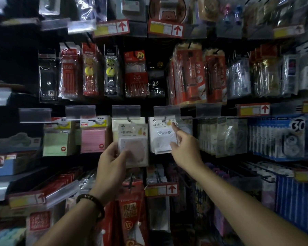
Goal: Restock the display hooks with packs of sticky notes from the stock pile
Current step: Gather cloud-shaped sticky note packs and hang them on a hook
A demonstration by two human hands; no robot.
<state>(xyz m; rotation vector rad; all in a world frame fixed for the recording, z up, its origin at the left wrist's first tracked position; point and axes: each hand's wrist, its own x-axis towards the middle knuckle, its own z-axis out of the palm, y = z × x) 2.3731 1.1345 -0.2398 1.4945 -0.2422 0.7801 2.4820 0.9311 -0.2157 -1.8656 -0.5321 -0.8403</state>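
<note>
Fingers (114,148) of the left hand (112,162) curl round the left edge of a pink sticky-note pack (134,146), thumb on its front, holding it before 1 display hook (128,119). Right hand (185,150) lays index finger and thumb on the right edge of the white pack (161,137) hanging on the next hook (164,118); whether they pinch it I cannot tell.

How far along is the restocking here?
Done: white pack hangs on its hook, right grip touching it. In hand: left grip holds a pinkish pack below the neighbouring hook, apparently not yet hung. Left: hanging it; stock pile out of view.
</note>
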